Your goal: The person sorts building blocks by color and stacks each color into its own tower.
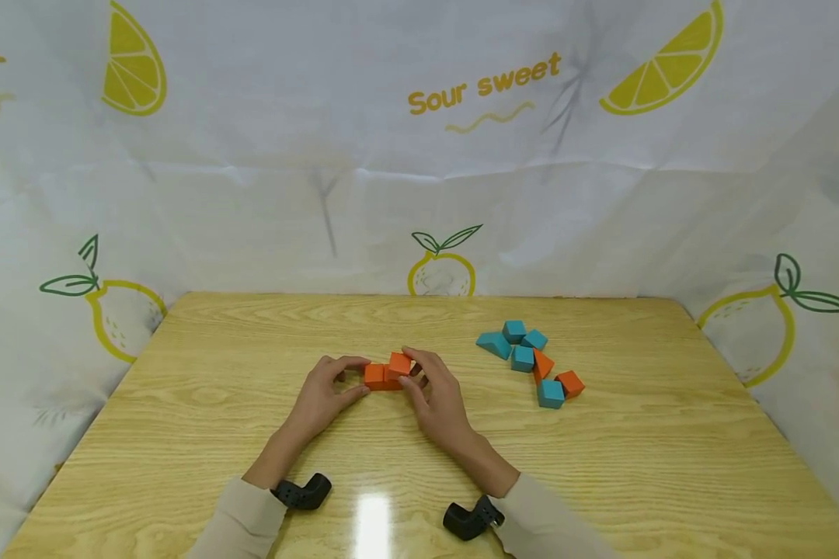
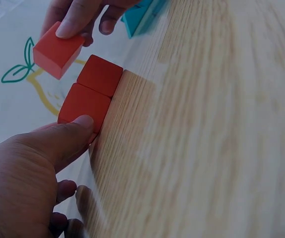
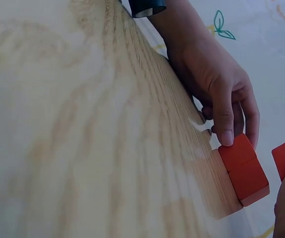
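Two orange cubes sit side by side on the wooden table, faces touching. My left hand [image 1: 322, 394] pinches the left cube [image 1: 374, 376] between thumb and fingers. The right cube [image 2: 101, 74] of the pair stands against it, partly covered in the head view. My right hand [image 1: 442, 400] holds a third orange cube [image 1: 400, 365] by thumb and fingertips. In the left wrist view this held cube is tilted and raised off the table, apart from the pair. The right wrist view shows the left thumb [image 3: 226, 138] on the end of the pair.
To the right lies a loose group of blocks: several blue cubes [image 1: 523, 358], a blue sloped block [image 1: 493, 344], an orange triangular block [image 1: 542, 364] and an orange cube [image 1: 570, 383]. A white cloth with lemon prints [image 1: 363, 225] hangs behind the table [image 1: 657, 450].
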Motion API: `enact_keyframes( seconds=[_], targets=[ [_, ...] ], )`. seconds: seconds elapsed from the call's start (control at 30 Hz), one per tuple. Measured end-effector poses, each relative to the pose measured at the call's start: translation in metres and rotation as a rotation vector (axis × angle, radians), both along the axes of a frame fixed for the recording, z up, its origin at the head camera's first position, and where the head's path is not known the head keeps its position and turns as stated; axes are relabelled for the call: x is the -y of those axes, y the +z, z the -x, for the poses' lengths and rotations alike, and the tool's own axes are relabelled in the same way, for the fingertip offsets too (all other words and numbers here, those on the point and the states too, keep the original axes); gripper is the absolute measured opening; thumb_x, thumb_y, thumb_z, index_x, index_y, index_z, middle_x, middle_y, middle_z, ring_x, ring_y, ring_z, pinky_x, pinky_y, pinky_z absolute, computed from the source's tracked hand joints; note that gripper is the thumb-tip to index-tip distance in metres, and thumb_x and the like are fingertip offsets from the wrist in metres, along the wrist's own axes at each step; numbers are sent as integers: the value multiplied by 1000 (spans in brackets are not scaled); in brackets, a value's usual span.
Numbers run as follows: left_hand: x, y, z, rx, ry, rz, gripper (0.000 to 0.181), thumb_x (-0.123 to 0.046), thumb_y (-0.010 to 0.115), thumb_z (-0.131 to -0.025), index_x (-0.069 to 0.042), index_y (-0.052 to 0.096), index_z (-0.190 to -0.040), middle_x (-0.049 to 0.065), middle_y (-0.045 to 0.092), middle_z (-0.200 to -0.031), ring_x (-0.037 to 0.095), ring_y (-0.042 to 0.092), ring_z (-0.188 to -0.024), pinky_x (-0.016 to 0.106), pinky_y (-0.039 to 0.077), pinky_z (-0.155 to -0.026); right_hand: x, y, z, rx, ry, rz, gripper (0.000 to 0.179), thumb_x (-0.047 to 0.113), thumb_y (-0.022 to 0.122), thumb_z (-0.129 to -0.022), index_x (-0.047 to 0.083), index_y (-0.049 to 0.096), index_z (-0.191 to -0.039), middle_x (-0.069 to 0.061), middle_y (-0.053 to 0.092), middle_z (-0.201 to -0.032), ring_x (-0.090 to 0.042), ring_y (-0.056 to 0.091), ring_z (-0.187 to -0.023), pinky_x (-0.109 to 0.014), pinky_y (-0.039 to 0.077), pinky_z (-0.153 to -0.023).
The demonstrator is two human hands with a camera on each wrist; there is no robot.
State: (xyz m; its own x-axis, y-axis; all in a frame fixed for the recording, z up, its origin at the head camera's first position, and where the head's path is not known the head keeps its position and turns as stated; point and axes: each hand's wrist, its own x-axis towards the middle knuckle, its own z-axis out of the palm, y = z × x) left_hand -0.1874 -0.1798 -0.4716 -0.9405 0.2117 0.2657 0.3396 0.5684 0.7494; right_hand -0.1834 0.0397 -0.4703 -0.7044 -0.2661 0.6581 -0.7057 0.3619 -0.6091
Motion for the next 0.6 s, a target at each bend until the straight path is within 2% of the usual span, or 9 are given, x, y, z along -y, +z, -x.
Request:
enact_keyframes(
  seconds=[0.27,0.6],
  targets=[
    [0,-2,-1,12,4,-2,39,-14,78,-81,-18,67,-118,-2,60,-99,15,48,-84,37,44,-75,10,-1,2,31,13,-41,40,7,65,-90,4,55,-128,-10,57,-118,-25,53,-92,-37,46,-73],
    [0,-1,0,-26,0,14,40,-14,79,-80,-16,67,-118,-1,61,-101,15,48,-84,36,44,-73,18,1,7,32,21,-73,38,9,65,-91,2,57,-127,-8,60,-118,-25,49,-103,-40,44,-84]
  ],
)
